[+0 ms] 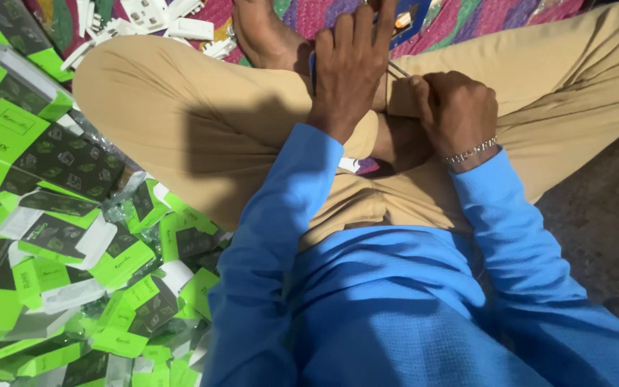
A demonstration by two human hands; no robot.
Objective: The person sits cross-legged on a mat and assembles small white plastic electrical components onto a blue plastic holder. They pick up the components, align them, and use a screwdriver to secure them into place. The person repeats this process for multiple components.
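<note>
Left hand: left hand [349,68] lies flat, back up, 4 fingers spread and pointing away, pressing on something dark that it mostly hides, over the crossed legs.
Right hand: right hand [456,107] is curled into a fist, knuckles up, closed on a thin metal tool [397,69] whose tip runs toward the left hand.
Arms: both blue sleeves [274,236] reach forward, wrists close together; a metal bracelet [473,151] circles the right wrist.
Surroundings: green and black boxes [51,236] lie heaped at the left; white plastic parts [173,21] rest beyond the knee.
</note>
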